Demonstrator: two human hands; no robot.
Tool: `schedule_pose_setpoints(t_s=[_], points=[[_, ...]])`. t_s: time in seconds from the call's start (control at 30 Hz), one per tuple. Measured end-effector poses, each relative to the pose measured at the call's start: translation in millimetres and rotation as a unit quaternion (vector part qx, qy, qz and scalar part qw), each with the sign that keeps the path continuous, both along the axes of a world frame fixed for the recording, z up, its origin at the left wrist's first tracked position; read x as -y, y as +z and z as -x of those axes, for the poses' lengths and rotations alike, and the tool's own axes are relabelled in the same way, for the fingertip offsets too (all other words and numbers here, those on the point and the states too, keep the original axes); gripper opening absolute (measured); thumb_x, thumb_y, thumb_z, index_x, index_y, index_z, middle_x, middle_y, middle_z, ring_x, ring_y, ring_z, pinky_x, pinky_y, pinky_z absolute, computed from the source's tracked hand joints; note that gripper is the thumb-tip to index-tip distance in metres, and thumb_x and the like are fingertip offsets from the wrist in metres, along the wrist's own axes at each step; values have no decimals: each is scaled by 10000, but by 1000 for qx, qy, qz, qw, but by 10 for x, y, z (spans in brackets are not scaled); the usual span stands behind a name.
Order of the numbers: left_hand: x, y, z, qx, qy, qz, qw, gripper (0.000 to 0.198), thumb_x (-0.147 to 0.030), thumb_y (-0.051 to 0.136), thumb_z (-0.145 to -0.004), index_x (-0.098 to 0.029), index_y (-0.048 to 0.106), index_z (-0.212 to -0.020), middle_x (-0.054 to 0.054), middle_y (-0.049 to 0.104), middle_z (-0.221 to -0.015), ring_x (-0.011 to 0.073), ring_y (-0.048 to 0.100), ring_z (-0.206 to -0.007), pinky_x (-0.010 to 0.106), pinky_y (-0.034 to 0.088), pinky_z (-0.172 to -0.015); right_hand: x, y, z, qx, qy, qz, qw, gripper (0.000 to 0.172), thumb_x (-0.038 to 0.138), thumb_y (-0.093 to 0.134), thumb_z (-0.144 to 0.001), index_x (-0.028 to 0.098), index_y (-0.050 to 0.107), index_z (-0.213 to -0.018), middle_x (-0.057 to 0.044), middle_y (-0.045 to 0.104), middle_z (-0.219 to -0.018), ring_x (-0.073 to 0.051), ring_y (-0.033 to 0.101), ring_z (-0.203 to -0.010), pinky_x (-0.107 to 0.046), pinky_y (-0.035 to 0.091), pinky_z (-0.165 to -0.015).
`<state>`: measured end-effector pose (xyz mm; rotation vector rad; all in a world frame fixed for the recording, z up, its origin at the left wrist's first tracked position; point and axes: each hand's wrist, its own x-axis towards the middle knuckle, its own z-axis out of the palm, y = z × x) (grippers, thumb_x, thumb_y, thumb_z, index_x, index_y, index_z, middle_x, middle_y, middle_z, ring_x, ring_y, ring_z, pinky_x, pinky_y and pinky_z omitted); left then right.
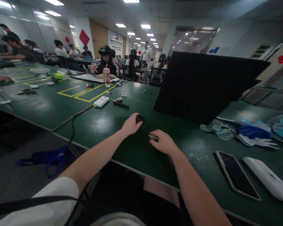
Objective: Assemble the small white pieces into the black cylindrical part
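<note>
My left hand is closed around a small dark rounded object, just above the green tabletop. Its exact kind is too small and dark to make out. To the right and a little nearer to me, my right hand pinches a small silver metal piece between thumb and fingers. The fingers partly cover that piece. A gap separates the two hands, and the things they hold do not touch. Beyond my left hand lie a black bar, a small silver cylinder and a white device.
A large black panel stands at the right back. On the right lie a phone, a white case, gloves and a fan. A pink-lidded bottle stands across the table, near a seated person.
</note>
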<state>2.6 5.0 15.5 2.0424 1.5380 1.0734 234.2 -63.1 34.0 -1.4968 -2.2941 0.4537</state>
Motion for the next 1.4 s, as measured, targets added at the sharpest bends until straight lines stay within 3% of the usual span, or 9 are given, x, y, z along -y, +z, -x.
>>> schedule_pose_setpoints(t_s=[0.27,0.4,0.53,0.67,0.77,0.87,1.03,1.2,1.4], points=[[119,40,-47,-79,-48,23,995,495,-304,636,-862,-242,508,-1336,106,671,-1241,276,671,-1111,408,521,-961,-109,-99,-120,18,-64,31,997,293,472,647,-875,257,740,-1051,-80,703,-1073,-236,666,-887,-355,523,-702],[102,46,-31,-82,-46,24,995,510,-319,639,-861,-236,499,-1345,110,669,-1254,280,675,-1102,404,526,-948,-141,-94,-177,-26,-114,29,993,219,363,571,-908,242,704,-1032,-81,712,-999,-214,660,-763,-335,502,-615],[106,62,-32,-85,-45,37,995,525,-338,642,-861,-237,486,-1353,98,674,-1248,274,675,-1099,391,529,-946,-146,6,-242,-53,-156,11,986,298,313,407,-947,232,686,-1013,-56,702,-900,-203,649,-736,-325,475,-610],[103,73,-25,-93,-37,36,994,502,-339,628,-872,-246,491,-1346,88,672,-1260,269,672,-1108,378,526,-957,-102,97,-230,12,-101,60,993,300,356,427,-945,229,698,-942,-43,703,-869,-186,643,-770,-306,454,-653],[84,61,-13,-86,-35,33,995,505,-340,626,-878,-251,479,-1353,81,675,-1255,260,673,-1103,371,526,-953,-82,95,-202,56,-56,139,987,290,486,620,-848,243,717,-975,-32,718,-888,-181,646,-746,-294,452,-623],[71,39,-11,-88,-42,37,995,510,-327,644,-864,-253,483,-1342,76,690,-1219,253,681,-1077,362,530,-924,-86,78,-201,65,-60,170,981,363,545,717,-765,245,731,-969,-36,722,-913,-189,655,-757,-291,460,-603],[137,10,-82,-99,-127,41,986,507,-366,685,-828,-265,528,-1299,50,723,-1091,240,704,-977,351,541,-852,-42,127,-163,5,-120,61,991,380,589,667,-824,232,725,-938,-36,715,-880,-185,643,-733,-294,450,-589],[244,-27,-209,-65,-237,53,968,527,-436,718,-801,-257,561,-1272,37,737,-1077,222,712,-966,352,552,-874,17,109,17,-63,-108,-37,991,370,587,617,-884,235,714,-941,-13,698,-808,-161,618,-696,-287,436,-608],[254,-23,-238,-32,-248,69,966,528,-421,751,-780,-229,581,-1240,65,735,-1139,226,709,-1034,378,552,-950,6,114,7,-124,-133,-95,979,386,560,569,-929,224,711,-1057,-33,711,-840,-177,632,-717,-300,465,-644]])
